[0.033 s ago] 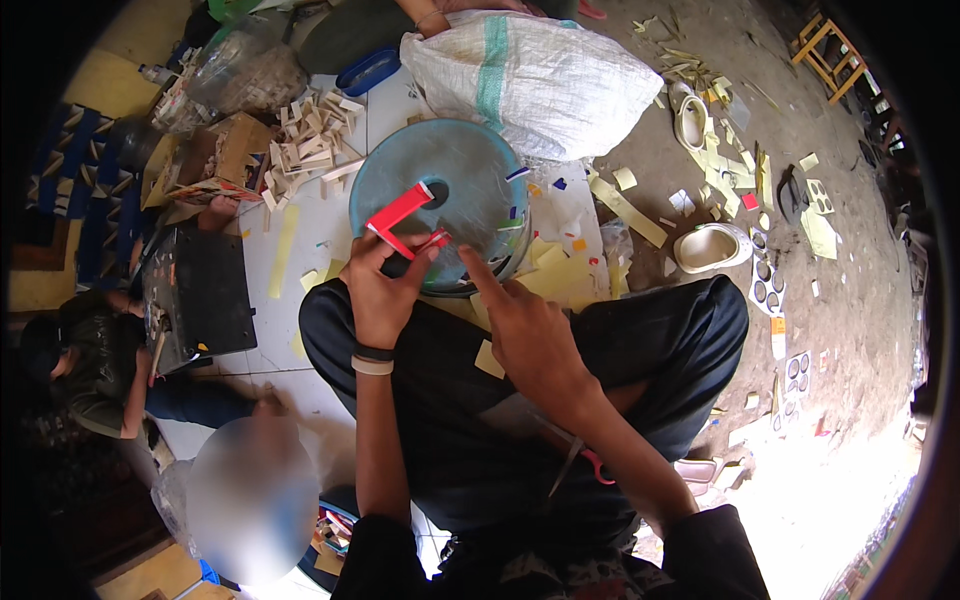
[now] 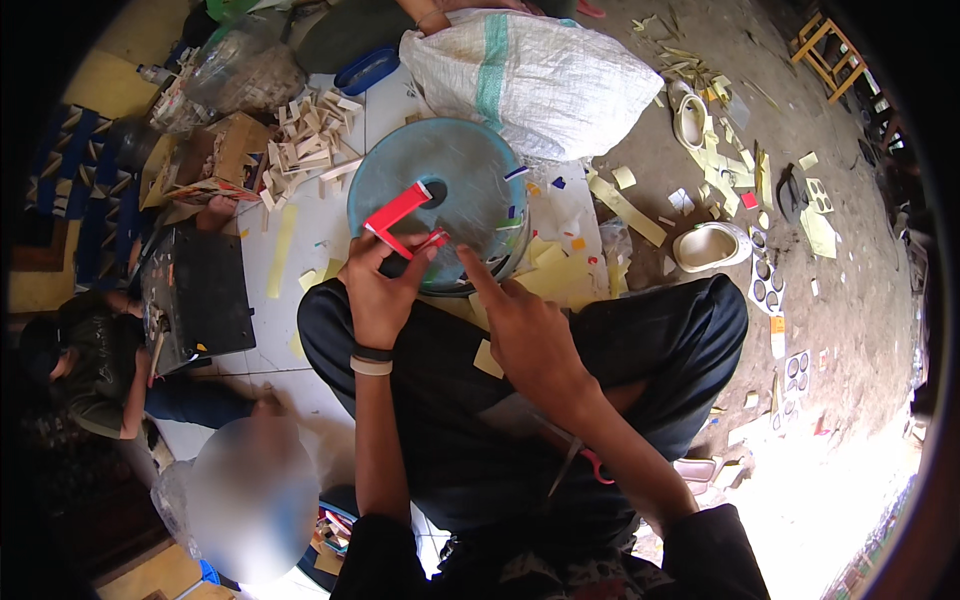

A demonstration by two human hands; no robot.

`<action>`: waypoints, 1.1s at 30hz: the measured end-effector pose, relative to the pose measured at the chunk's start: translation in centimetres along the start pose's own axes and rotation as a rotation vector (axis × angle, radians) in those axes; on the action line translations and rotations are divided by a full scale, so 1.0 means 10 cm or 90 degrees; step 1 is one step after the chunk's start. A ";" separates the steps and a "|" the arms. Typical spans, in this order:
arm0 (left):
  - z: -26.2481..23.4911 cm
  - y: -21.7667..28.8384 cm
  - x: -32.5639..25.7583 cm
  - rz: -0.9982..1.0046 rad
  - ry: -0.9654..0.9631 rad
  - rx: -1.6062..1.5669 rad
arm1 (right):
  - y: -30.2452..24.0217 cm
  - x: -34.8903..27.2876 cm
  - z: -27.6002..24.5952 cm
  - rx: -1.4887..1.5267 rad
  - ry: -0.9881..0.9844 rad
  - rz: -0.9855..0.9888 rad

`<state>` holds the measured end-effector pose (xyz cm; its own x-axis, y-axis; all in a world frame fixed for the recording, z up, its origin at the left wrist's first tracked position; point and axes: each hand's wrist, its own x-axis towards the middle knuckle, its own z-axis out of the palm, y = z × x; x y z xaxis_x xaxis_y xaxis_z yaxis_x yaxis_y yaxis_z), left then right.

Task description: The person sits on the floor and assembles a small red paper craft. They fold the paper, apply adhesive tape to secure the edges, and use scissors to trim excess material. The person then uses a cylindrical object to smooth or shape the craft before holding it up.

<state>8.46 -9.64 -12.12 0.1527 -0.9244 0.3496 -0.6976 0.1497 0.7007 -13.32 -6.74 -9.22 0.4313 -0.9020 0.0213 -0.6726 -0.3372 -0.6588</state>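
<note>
My left hand pinches a red angular piece, bent like a bracket, with pale edges at its ends. Its long arm reaches up over the round blue-grey tub lid, and a short end sticks out by my thumb. Close to that end is my right hand, index finger stretched toward it, slightly apart; the other fingers curl under and are partly hidden. Nothing shows in this hand. On my lap by the right forearm lie scissors with a red handle.
Pale wooden pieces are heaped at the far left, near a cardboard box. A white woven sack lies beyond the lid. Paper scraps and cream clogs are on the right. A person sits left by a black box.
</note>
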 end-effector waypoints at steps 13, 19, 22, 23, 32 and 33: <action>0.02 0.00 -0.02 -0.028 -0.002 -0.023 | -0.05 0.02 -0.10 0.005 -0.034 0.036; 0.03 0.03 -0.02 -0.068 0.005 -0.059 | -0.05 0.03 -0.13 0.004 -0.034 0.022; 0.03 0.04 -0.02 -0.064 0.005 -0.061 | -0.05 0.03 -0.12 -0.014 -0.031 0.022; 0.03 0.04 -0.02 -0.066 0.004 -0.059 | -0.05 0.03 -0.11 -0.022 -0.031 0.023; 0.01 0.03 -0.02 -0.062 -0.024 -0.024 | -0.02 0.06 -0.09 -0.021 -0.017 0.011; 0.01 0.03 -0.02 -0.060 -0.023 -0.023 | -0.02 0.06 -0.10 -0.010 -0.021 0.017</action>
<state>8.13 -9.44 -12.00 0.1902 -0.9470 0.2590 -0.6552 0.0740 0.7518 -13.48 -7.47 -8.34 0.4326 -0.9013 -0.0204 -0.6931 -0.3180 -0.6469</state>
